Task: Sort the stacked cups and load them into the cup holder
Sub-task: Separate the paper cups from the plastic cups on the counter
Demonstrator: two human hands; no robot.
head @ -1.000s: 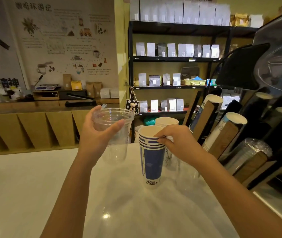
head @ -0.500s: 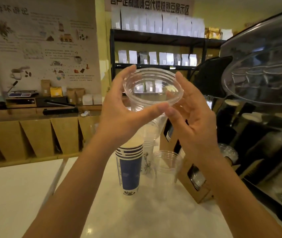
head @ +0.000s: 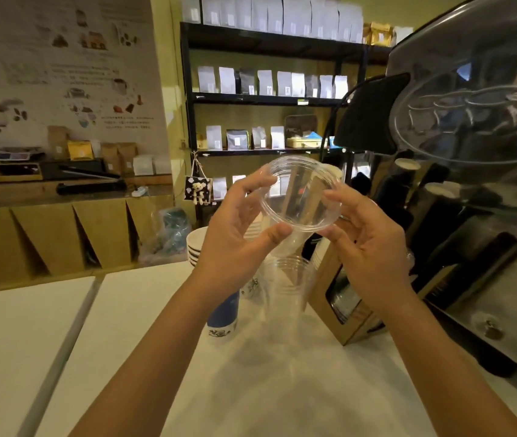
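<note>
Behind the white counter (head: 125, 326), unreadable poster text (head: 61, 67); both hands' fingers (head: 247, 197) clasp a clear cup (head: 301, 197).

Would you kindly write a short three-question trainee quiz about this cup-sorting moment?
1. True or false: both hands hold the clear cup above the counter.
2. Which cups stand on the counter under the left hand? A) blue paper cups B) red mugs C) glass jars
3. Fill in: the right hand grips the clear cup by its ____.

Key: 1 true; 2 A; 3 rim.
</note>
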